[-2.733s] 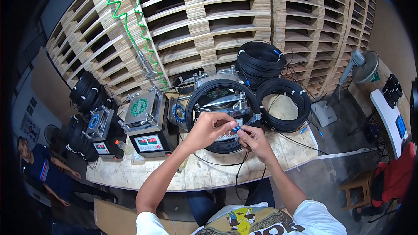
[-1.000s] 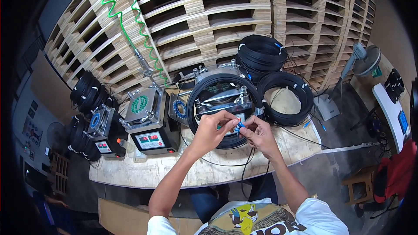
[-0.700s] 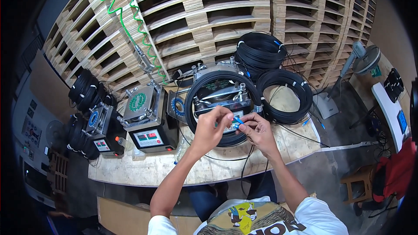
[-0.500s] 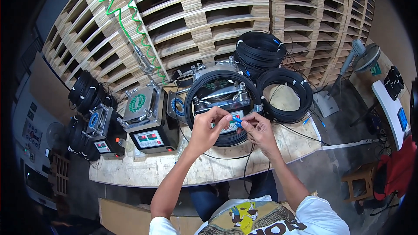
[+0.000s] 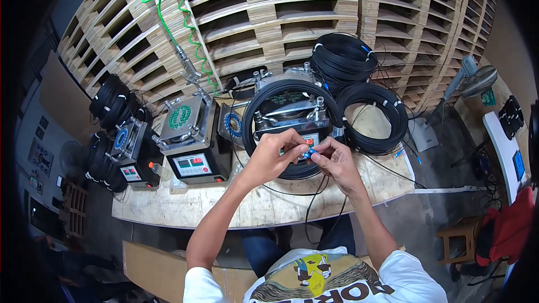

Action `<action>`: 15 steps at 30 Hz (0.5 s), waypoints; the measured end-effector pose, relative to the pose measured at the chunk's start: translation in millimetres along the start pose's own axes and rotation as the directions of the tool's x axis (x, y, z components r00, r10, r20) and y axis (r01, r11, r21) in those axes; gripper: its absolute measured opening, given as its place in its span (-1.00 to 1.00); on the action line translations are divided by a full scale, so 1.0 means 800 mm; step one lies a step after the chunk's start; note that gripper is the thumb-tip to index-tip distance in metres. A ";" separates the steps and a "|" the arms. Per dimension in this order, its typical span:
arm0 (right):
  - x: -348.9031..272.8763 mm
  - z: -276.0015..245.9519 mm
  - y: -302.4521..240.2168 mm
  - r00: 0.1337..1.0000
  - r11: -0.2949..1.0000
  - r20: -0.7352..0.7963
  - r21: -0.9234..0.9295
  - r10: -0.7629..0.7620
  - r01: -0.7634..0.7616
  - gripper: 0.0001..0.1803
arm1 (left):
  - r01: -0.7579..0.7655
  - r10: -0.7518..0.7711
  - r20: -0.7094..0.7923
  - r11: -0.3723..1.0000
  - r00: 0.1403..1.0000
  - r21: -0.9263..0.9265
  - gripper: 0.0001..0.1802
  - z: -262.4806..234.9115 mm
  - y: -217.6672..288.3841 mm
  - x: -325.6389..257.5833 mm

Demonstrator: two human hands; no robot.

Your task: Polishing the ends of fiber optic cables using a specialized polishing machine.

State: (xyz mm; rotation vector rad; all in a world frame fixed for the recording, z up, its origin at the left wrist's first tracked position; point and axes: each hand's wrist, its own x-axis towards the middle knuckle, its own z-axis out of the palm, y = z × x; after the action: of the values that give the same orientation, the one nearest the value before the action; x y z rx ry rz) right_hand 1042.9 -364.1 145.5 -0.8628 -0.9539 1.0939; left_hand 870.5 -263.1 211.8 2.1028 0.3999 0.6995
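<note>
Blue connector (image 5: 307,152) sits pinched between both hands over the desk (image 5: 269,207), just in front of the black cable coil (image 5: 292,129) wound on its machine. Left hand (image 5: 272,157) clenches fingertips on it; right hand (image 5: 336,160) grasps its other end, seemingly with a thin black cable (image 5: 314,191) trailing down. Another coil (image 5: 371,118) lies beside.

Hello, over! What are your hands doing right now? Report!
Left hand and right hand pinch a small blue connector together. Black cable coil beneath. Nothing blocking.
</note>
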 end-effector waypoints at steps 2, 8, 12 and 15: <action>0.002 0.002 0.003 1.000 1.000 -0.014 0.001 -0.019 0.019 -0.79 | 0.036 -0.036 -0.011 0.999 0.999 -0.031 -0.85 0.004 -0.003 -0.003; 0.003 -0.010 0.022 0.998 0.997 -0.053 -0.059 -0.047 0.044 -0.81 | 0.029 -0.157 -0.484 0.965 0.861 -0.260 -0.82 -0.016 -0.029 -0.016; 0.002 -0.003 0.016 0.997 0.995 -0.070 -0.095 0.028 -0.035 -0.84 | 0.047 -0.193 -0.620 0.969 0.760 -0.244 -0.84 -0.083 -0.061 -0.065; 0.005 -0.011 0.016 0.992 0.991 -0.119 -0.119 0.050 -0.064 -0.86 | 0.078 -0.140 -0.717 0.990 0.683 -0.119 -0.86 -0.156 -0.104 -0.113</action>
State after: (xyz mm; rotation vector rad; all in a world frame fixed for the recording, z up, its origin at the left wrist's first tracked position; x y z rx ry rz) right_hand 1047.8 -358.2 131.3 -1.0486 -0.9113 1.0300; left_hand 720.4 -181.6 172.9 1.6230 0.9070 1.4529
